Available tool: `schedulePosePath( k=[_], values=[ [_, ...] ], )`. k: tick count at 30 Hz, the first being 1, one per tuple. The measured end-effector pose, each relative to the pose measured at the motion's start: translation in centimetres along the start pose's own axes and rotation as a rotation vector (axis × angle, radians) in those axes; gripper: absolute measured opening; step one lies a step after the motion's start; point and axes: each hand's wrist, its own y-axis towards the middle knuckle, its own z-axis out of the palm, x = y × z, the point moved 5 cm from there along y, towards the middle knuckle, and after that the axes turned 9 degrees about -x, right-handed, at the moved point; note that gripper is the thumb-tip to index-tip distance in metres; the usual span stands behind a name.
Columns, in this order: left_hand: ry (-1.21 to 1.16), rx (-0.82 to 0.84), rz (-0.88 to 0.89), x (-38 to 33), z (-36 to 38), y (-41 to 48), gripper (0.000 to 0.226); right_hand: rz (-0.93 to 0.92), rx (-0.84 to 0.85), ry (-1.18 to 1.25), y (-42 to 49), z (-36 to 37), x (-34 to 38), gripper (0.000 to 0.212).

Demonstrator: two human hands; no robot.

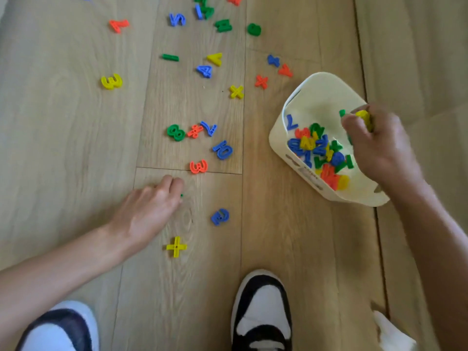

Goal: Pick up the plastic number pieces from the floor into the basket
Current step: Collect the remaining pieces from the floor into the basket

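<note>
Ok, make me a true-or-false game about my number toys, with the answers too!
1. The cream plastic basket already holds number pieces. True.
2. The right hand is empty. False: it grips a yellow plastic piece above the basket.
3. The yellow plastic plus sign lies in the basket. False: it lies on the wooden floor near the left hand, whose fingers curl on a green plastic piece.
4. The orange plastic 3 lies on the floor. True.

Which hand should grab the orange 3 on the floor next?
Left, probably. The left hand is low on the floor, its fingers right beside the orange 3, though they seem to cover a green piece. The right hand is over the basket, gripping a yellow piece.
</note>
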Motion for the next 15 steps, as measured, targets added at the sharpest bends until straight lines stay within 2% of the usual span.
schedulePosePath(
  k=[3, 6, 9, 11, 15],
  values=[
    [-0.013, 0.026, 0.027, 0.1, -0.3, 0.4, 0.019, 0.083, 0.144, -0.154, 1.1, 1.4, -3.3, 0.032],
    [-0.134, 0.014, -0.054, 0.7, -0.6, 0.9, 0.024, 0.086, 0.197, -0.195, 1.0, 2.0, -4.4, 0.04],
    [-0.482, -0.077, -0.09, -0.6, -3.1, 2.0, 0.014, 0.099, 0.225, -0.206, 0.6, 2.2, -4.7, 0.043],
    [-0.699, -0.078, -0.08, -3.0, -5.0, 4.0, 0.018, 0.11, 0.215, -0.18, 0.3, 2.1, -4.7, 0.039],
    [-1.072, 0.091, -0.125, -9.9, -7.7, 10.7, 0.027, 0.135, 0.12, -0.08, -0.2, 0.1, -4.6, 0.031]
  ],
)
